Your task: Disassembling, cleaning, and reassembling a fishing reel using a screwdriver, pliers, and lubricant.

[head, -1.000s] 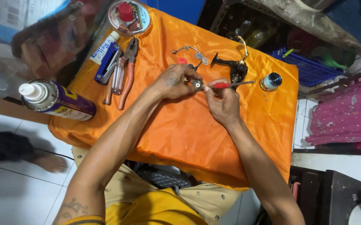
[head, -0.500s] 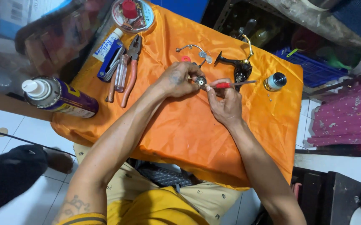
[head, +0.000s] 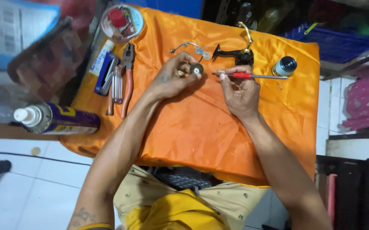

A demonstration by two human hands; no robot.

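Two bare hands work over a big orange cloth [head: 193, 127] on a table. A spray can [head: 58, 120] lies at the cloth's left edge, with pliers [head: 127, 76] near it. The right hand [head: 239, 91] is curled around a red-handled screwdriver [head: 248, 76]. The left hand [head: 173, 79] pinches a small round black part [head: 197, 69] in its fingertips

My left hand [head: 173, 76] pinches a small round dark part [head: 196, 69] over the orange cloth [head: 193, 127]; my right hand [head: 239, 91] grips a red-handled screwdriver [head: 248, 76], its tip pointing toward that part; just beyond lie a black reel body [head: 235, 53] and a silvery spool [head: 284, 66]; pliers [head: 127, 76] and a spray can [head: 61, 120] lie to my left.
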